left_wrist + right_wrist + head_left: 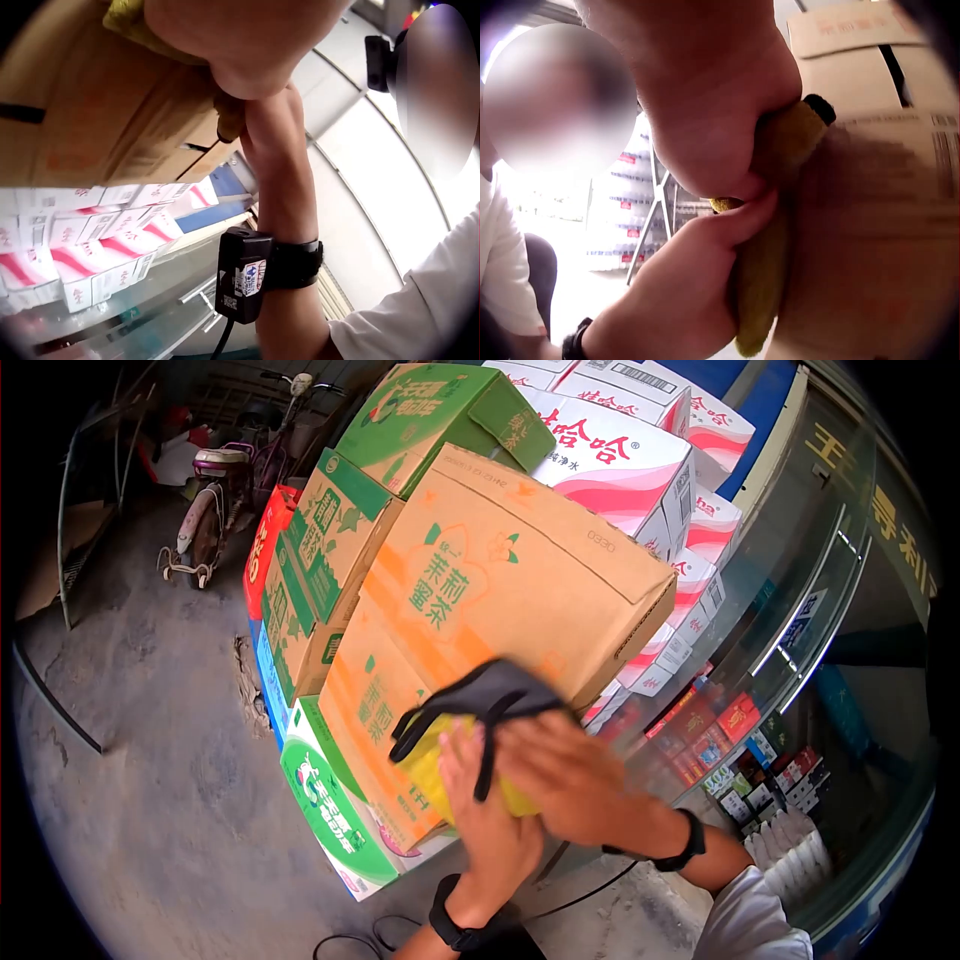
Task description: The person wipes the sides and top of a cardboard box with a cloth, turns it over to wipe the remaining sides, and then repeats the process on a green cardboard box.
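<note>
A cloth (pixel 425 762), yellow on one face and dark grey on the other, lies partly folded over against the printed front of the stacked brown cartons. My left hand (pixel 490 825) rests on its yellow face with fingers stretched upward. Beside and partly over it, my right hand (pixel 560 770), blurred, presses on the cloth near the dark flap. In the right wrist view the yellow cloth (pixel 761 292) is sandwiched between both hands and a brown carton (pixel 870 247). The left wrist view has the left hand (pixel 247 37) close up and the carton side (pixel 112 112) beyond it.
White-and-pink cartons (pixel 610 455) stack behind on the right, green-and-brown ones (pixel 325 525) on the left. A glass display counter (pixel 790 650) stands at right. An electric bike (pixel 205 525) is parked at upper left. A black cable (pixel 590 890) runs below the hands.
</note>
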`<state>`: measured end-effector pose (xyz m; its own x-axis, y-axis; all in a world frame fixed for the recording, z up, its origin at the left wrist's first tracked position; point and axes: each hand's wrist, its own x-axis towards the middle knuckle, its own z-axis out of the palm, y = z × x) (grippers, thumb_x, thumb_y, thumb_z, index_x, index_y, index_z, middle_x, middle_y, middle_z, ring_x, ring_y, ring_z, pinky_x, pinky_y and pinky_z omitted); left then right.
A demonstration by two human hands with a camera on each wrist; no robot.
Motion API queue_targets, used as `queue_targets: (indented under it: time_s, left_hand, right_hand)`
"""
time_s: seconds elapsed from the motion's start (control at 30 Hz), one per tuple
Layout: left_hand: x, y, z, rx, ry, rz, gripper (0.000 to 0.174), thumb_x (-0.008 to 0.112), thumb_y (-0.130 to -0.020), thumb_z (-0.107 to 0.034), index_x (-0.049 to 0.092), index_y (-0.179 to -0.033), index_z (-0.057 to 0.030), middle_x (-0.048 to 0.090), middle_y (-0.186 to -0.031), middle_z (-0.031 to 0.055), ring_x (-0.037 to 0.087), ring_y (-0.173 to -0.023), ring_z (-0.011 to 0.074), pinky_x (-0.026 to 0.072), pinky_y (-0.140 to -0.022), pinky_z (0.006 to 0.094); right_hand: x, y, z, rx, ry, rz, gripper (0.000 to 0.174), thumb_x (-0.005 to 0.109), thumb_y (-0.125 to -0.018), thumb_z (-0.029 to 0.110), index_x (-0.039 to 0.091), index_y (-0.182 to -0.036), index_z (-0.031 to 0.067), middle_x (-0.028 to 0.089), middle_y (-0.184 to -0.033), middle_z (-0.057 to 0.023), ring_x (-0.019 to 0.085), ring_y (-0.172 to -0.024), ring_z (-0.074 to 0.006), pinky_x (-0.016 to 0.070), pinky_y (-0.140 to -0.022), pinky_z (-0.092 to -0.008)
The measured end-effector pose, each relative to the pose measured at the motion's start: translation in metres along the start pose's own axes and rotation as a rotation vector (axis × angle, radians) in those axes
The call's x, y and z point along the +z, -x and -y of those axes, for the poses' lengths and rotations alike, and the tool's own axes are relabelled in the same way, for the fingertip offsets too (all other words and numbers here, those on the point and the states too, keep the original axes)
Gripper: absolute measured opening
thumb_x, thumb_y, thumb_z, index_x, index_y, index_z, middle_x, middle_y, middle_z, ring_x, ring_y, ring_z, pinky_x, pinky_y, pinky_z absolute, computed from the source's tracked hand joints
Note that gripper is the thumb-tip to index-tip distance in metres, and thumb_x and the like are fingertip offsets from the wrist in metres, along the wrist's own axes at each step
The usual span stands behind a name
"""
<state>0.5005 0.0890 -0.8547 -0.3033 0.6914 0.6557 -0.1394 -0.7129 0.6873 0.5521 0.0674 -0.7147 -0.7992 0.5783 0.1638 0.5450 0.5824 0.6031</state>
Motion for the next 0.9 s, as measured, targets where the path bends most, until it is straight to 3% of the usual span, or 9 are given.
queue_targets:
  time_s: [0.03,0.07,0.13,0.23,0.43,0.5,0.6,0.67,0.9]
  left_hand:
    - [-0.002,-0.02,-0.001,0.164,-0.076,0.067,0.064,0.052,-0.084,-0.015,0.04,-0.143,0.0063,0.032,-0.153,0.0306,0.02,-0.144,0.0523,0.0136,-0.119,0.0563]
    - [0.0,-0.04,-0.008,0.249,-0.019,0.076,0.063,0.051,-0.084,-0.011,0.04,-0.144,0.0057,0.029,-0.154,0.0296,0.019,-0.145,0.052,0.0134,-0.119,0.0561]
    - [-0.001,-0.071,-0.026,0.229,0.041,0.141,0.074,0.058,-0.072,0.002,0.04,-0.144,0.0043,0.029,-0.155,0.0277,0.022,-0.142,0.054,0.0184,-0.116,0.06]
    - [-0.011,-0.067,-0.01,0.221,0.031,0.193,0.075,0.059,-0.073,0.0,0.039,-0.145,0.0048,0.027,-0.156,0.0282,0.023,-0.143,0.0533,0.0187,-0.117,0.0588]
    - [-0.006,0.013,0.019,0.028,-0.107,0.019,0.079,0.06,-0.073,0.001,0.036,-0.148,0.001,0.027,-0.155,0.029,0.023,-0.143,0.0515,0.0191,-0.117,0.0583]
    - [-0.007,-0.011,0.002,0.118,-0.1,0.115,0.079,0.056,-0.074,0.001,0.033,-0.149,0.0025,0.026,-0.156,0.0281,0.02,-0.145,0.0505,0.0161,-0.118,0.0567]
    - [0.002,-0.07,-0.035,0.273,-0.013,0.194,0.081,0.055,-0.074,0.0,0.031,-0.151,0.0012,0.024,-0.157,0.0274,0.019,-0.145,0.0506,0.0163,-0.119,0.0555]
    - [0.012,-0.087,-0.045,0.333,0.054,0.166,0.081,0.055,-0.073,0.001,0.032,-0.151,0.0004,0.023,-0.157,0.027,0.018,-0.145,0.051,0.0172,-0.118,0.0558]
    - [0.0,0.001,-0.002,0.102,-0.027,0.131,0.062,0.049,-0.086,-0.003,0.038,-0.146,0.005,0.024,-0.155,0.0327,0.019,-0.143,0.0554,0.0161,-0.117,0.059]
  right_hand:
    - [-0.019,-0.006,-0.008,0.019,0.019,-0.035,0.037,0.058,-0.076,0.009,0.062,-0.109,-0.0077,0.065,-0.117,-0.0201,0.06,-0.116,-0.0329,0.0445,-0.102,-0.0428]
    - [-0.031,-0.009,-0.019,0.052,0.048,-0.065,0.036,0.058,-0.076,0.009,0.062,-0.109,-0.0075,0.064,-0.117,-0.0209,0.059,-0.117,-0.0342,0.0438,-0.102,-0.045]
    - [-0.044,-0.016,-0.035,0.108,0.108,-0.129,0.036,0.058,-0.076,0.008,0.062,-0.109,-0.0072,0.063,-0.119,-0.0223,0.058,-0.119,-0.0367,0.0425,-0.103,-0.0493]
    - [-0.005,-0.007,-0.021,0.184,0.113,-0.223,0.038,0.058,-0.076,0.009,0.062,-0.111,-0.0067,0.062,-0.122,-0.0237,0.057,-0.121,-0.0387,0.04,-0.104,-0.0543]
    - [0.021,0.009,-0.001,-0.001,-0.116,0.048,0.035,0.058,-0.076,0.009,0.063,-0.107,-0.0053,0.065,-0.113,-0.0198,0.061,-0.109,-0.034,0.0474,-0.094,-0.0439]
    - [-0.007,0.006,-0.012,-0.045,0.029,-0.065,0.036,0.057,-0.075,0.008,0.064,-0.108,-0.0042,0.065,-0.111,-0.019,0.062,-0.103,-0.0335,0.0472,-0.092,-0.0452]
    - [-0.04,0.018,-0.045,0.127,0.363,-0.234,0.039,0.056,-0.08,0.013,0.064,-0.115,-0.0026,0.065,-0.119,-0.0192,0.062,-0.11,-0.0349,0.0418,-0.097,-0.0497]
    - [-0.043,0.002,-0.044,0.231,0.186,-0.384,0.037,0.052,-0.086,0.015,0.065,-0.115,-0.004,0.066,-0.118,-0.0206,0.061,-0.113,-0.0391,0.042,-0.099,-0.0494]
    - [0.023,0.033,-0.017,0.105,0.084,-0.322,0.031,0.057,-0.082,0.013,0.071,-0.104,-0.0036,0.07,-0.107,-0.0158,0.067,-0.103,-0.0322,0.0444,-0.096,-0.0444]
